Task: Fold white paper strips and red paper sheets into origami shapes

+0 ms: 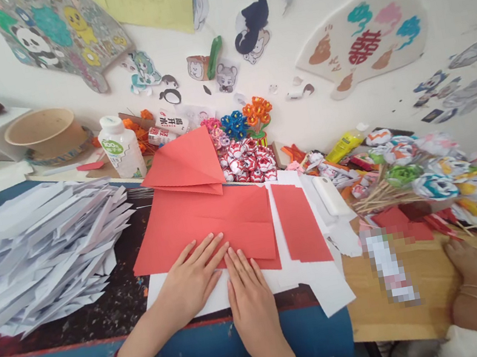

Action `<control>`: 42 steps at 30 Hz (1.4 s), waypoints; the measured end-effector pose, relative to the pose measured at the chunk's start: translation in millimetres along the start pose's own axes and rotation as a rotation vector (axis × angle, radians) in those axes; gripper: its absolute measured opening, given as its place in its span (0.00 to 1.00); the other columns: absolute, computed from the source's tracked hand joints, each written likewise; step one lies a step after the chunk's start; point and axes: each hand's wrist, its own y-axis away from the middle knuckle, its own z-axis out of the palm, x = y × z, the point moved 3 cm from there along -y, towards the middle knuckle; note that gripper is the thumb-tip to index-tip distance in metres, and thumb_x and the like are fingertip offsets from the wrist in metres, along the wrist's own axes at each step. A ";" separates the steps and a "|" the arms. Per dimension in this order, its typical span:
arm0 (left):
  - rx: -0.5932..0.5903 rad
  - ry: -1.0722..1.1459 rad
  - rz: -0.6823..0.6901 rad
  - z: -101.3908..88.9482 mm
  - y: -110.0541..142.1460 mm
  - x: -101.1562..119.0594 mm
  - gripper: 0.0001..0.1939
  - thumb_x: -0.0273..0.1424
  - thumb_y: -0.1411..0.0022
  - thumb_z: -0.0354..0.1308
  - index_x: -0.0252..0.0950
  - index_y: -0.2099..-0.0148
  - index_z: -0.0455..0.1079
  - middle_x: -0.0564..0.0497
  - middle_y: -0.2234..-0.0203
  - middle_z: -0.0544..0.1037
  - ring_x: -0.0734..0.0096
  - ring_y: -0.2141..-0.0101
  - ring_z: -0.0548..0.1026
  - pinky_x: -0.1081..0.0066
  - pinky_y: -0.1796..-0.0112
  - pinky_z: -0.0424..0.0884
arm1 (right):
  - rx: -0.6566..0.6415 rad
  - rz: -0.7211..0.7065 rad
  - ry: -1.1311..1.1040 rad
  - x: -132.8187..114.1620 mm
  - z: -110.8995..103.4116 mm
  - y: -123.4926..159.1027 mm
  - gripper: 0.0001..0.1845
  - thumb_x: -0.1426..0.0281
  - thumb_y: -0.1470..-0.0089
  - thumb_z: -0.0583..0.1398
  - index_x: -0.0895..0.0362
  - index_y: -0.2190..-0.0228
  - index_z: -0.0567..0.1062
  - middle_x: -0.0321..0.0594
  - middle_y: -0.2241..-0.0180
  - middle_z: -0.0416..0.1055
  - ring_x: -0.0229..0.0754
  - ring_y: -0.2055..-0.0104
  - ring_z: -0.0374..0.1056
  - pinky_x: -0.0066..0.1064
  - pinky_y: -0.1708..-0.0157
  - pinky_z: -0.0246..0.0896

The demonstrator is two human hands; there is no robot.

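A large sheet of red paper (173,227) lies on white paper in front of me, its near edge folded up over itself. My left hand (196,278) rests flat on that near edge with fingers stretched out. Right beside it, my right hand (247,281) also lies flat, fingertips on the red paper. Both palms face down and the fingertips nearly meet. Behind the sheet stands a folded piece of red paper (185,163), tilted up. To the right sits a narrow folded red strip (299,223) on the white paper.
A big heap of folded white paper strips (43,250) covers the left. A white bottle (122,146) and paper flowers (247,161) stand along the wall. On the right, another person's hands (474,260) rest at a wooden table (383,319) near bunched flowers (438,186).
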 end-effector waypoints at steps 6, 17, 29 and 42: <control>0.006 0.010 0.003 -0.9 0.2 -0.7 0.28 0.36 0.28 0.44 0.42 0.29 0.47 0.51 0.32 0.52 0.62 0.34 0.54 0.60 0.36 0.46 | 0.030 0.051 0.034 17.9 -4.6 13.6 0.28 0.75 0.34 0.46 0.59 0.34 0.55 0.41 0.33 0.52 0.46 0.31 0.47 0.44 0.36 0.55; -0.002 -0.011 -0.014 -0.7 0.1 0.4 0.28 0.36 0.28 0.44 0.42 0.29 0.46 0.51 0.32 0.52 0.62 0.34 0.54 0.59 0.37 0.48 | 0.197 0.179 0.173 46.0 -13.5 39.4 0.26 0.71 0.32 0.44 0.63 0.37 0.61 0.52 0.36 0.56 0.52 0.33 0.52 0.49 0.37 0.54; 0.076 -0.035 -0.027 2.0 -6.2 53.7 0.25 0.27 0.30 0.43 0.30 0.33 0.57 0.42 0.35 0.60 0.60 0.35 0.58 0.59 0.37 0.56 | 0.283 0.026 0.092 19.6 11.1 9.8 0.21 0.77 0.35 0.48 0.67 0.47 0.74 0.58 0.46 0.70 0.55 0.41 0.64 0.48 0.44 0.66; 0.110 -0.153 -0.264 -1.3 35.2 22.0 0.33 0.22 0.31 0.42 0.25 0.28 0.36 0.33 0.37 0.62 0.52 0.38 0.62 0.54 0.40 0.63 | 0.451 0.067 0.224 45.1 -7.9 18.6 0.15 0.73 0.36 0.53 0.66 0.56 0.78 0.53 0.57 0.77 0.53 0.52 0.73 0.42 0.55 0.73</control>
